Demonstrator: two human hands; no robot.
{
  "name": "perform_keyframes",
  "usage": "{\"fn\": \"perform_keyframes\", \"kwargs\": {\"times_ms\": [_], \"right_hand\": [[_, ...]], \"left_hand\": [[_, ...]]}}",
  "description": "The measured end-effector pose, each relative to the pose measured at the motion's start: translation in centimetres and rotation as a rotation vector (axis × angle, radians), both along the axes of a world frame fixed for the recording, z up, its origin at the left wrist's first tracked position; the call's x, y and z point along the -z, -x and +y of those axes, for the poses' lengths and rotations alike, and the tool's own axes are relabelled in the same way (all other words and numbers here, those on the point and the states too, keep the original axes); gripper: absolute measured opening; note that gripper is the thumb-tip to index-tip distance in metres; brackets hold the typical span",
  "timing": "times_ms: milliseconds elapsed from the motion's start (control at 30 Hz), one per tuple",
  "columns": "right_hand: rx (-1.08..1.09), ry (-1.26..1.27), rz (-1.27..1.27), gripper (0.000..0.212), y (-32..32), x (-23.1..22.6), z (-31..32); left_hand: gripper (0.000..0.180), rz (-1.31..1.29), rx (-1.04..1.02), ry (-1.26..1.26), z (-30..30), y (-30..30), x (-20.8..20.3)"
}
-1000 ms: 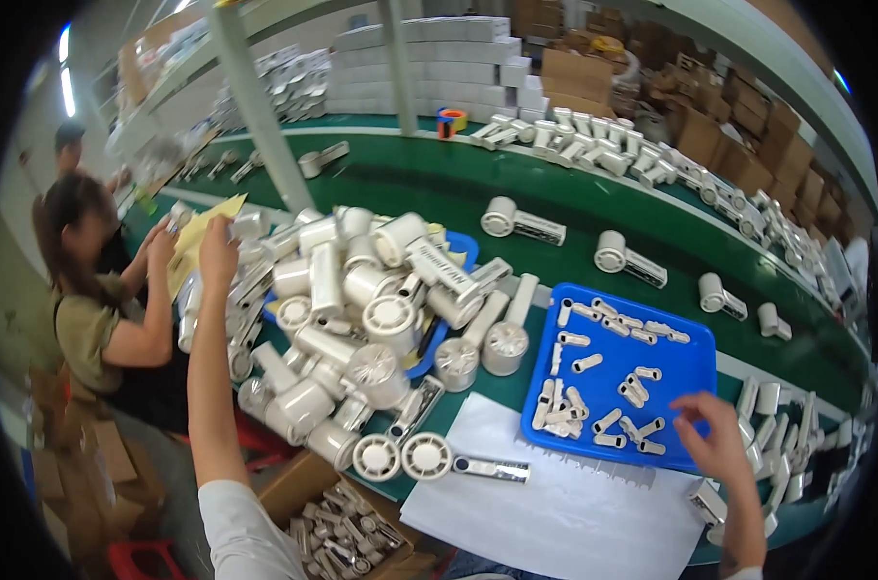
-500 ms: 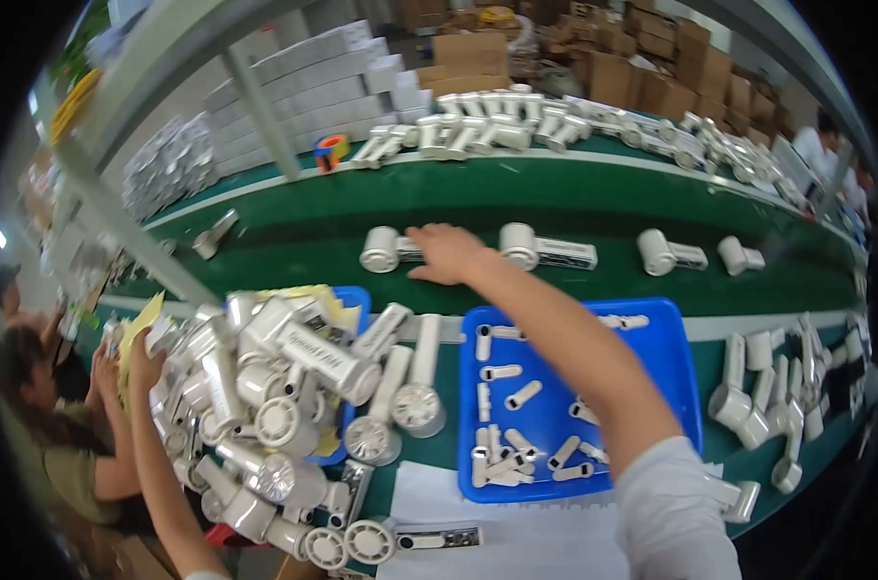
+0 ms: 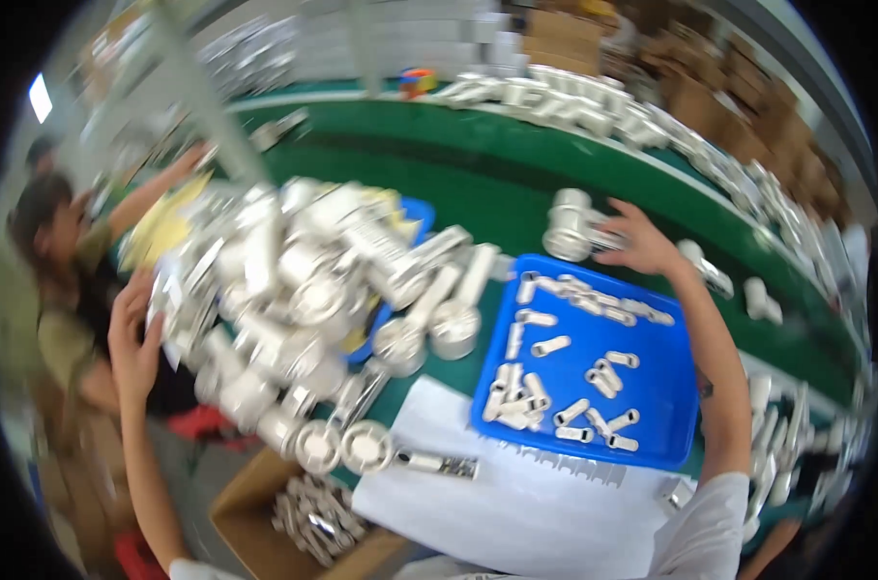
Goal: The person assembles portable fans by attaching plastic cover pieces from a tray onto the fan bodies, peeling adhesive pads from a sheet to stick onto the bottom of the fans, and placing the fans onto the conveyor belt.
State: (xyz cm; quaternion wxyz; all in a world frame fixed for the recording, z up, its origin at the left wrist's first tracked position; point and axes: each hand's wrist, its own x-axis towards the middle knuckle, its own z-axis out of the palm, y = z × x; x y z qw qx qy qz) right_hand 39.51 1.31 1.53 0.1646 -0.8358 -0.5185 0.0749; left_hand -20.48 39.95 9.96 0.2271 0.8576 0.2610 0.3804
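At the left edge of the heap of white handheld fans (image 3: 294, 275), my left hand (image 3: 134, 333) is raised with thumb and fingers apart and nothing in it. My right hand (image 3: 642, 240) is over the green belt, behind the blue tray. Its thumb and fingers are spread around the handle end of a white handheld fan (image 3: 568, 237); no firm grip shows. A second round fan head seems to lie right against this one, though blur hides the detail. Small white pieces with dark ends (image 3: 603, 377) lie scattered in the blue tray (image 3: 489, 387).
Two more fans (image 3: 707, 271) lie farther right on the green belt (image 3: 478, 164). White paper (image 3: 555, 512) covers the near bench. Below it stands an open cardboard box (image 3: 236, 503) with small parts. A co-worker (image 3: 72, 290) is at the left. More fans (image 3: 574, 101) line the far shelf.
The view has turned and shifted. My right hand has moved right along the belt, and the fan it was on now seems to lie against the neighbouring one. My left hand has come away from the heap.
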Motion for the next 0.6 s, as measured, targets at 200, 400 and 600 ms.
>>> {"fn": "perform_keyframes", "kwargs": {"times_ms": [200,400,600], "right_hand": [[-0.142,-0.039,0.052,0.049,-6.7,3.6,-1.8],[-0.101,-0.001,-0.070,0.053,-9.0,1.4,-1.1],[0.013,-0.097,-0.046,0.049,-4.1,-5.9,-4.5]], "left_hand": [[0.036,0.179,-0.273,-0.176,-14.9,10.0,-2.9],[0.032,0.062,-0.578,0.126,-27.1,20.8,1.2],[0.018,-0.164,-0.421,0.550,-34.9,20.5,6.3]]}}
